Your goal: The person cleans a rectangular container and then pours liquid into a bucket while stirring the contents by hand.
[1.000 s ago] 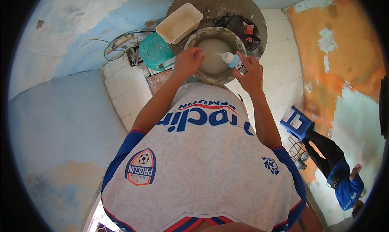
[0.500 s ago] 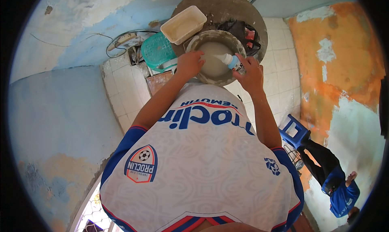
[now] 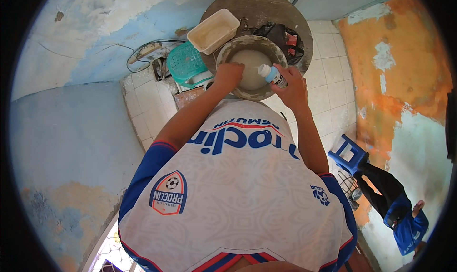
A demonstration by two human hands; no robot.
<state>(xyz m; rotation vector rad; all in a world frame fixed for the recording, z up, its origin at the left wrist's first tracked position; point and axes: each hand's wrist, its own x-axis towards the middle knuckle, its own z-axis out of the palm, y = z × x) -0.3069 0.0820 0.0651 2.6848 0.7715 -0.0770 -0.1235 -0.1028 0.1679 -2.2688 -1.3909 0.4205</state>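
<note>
My right hand (image 3: pixel 291 87) is wrapped round a small plastic bottle (image 3: pixel 274 76) with a white top and a light blue and dark label. The bottle lies tilted over the bucket, its top pointing left and inward. Greyish liquid (image 3: pixel 252 65) fills the lower part of the round, plaster-stained bucket (image 3: pixel 222 53). At the bucket's left side my left hand (image 3: pixel 230 75) is closed, its fingers curled over the rim area. Whatever it may hold is hidden.
Behind the bucket stands a round brown tabletop (image 3: pixel 247 5), with a cream rectangular tub (image 3: pixel 213 30) and a black plastic bag (image 3: pixel 276 34). A green plastic stool (image 3: pixel 185 65) is to the left. Far right, a person (image 3: pixel 404 219) is near a blue stool (image 3: pixel 349 154).
The bottle has shifted slightly, and the white streak at its top no longer shows. My left hand's fingers have curled in, and the hand has moved a little right.
</note>
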